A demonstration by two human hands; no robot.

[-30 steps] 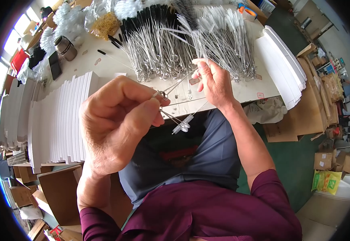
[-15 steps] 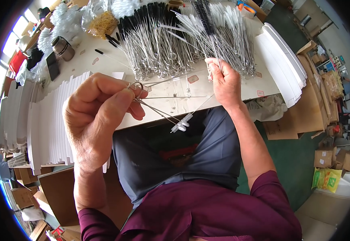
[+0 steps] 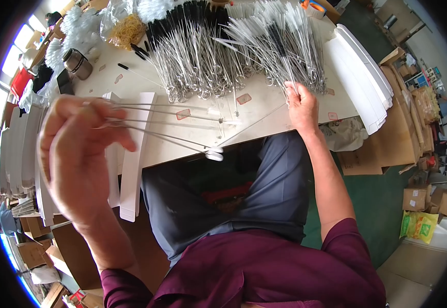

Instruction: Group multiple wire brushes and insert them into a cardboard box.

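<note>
White boxes [image 3: 15,154] stand in a row at the far left. Next comes the left hand [image 3: 82,149], blurred, raised over the left part of the tabletop [image 3: 264,97]; its fingers are pinched together on the ends of several thin wire stems [image 3: 169,138]. These stems run rightward, some ending in white tips [image 3: 214,153] above the near edge. Behind this hand stands a metal flask [image 3: 78,64]; just right of the hand is a long, narrow white carton [image 3: 137,159].

Farther back lies a heap of yellow rubber bands [image 3: 126,32], then a pile of black brushes [image 3: 187,25], their looped wire ends toward the person, and beside it a pile of pale brushes [image 3: 298,31]. In front of the latter, the right hand [image 3: 303,105] has its fingers curled closed around the stem of a black-bristled brush [image 3: 276,41], which points away over the pale pile. A thin wire [image 3: 254,124] slants from this hand down toward the white tips. At the right edge lie stacked white sheets [image 3: 359,77], with brown cardboard [image 3: 375,151] beyond.
</note>
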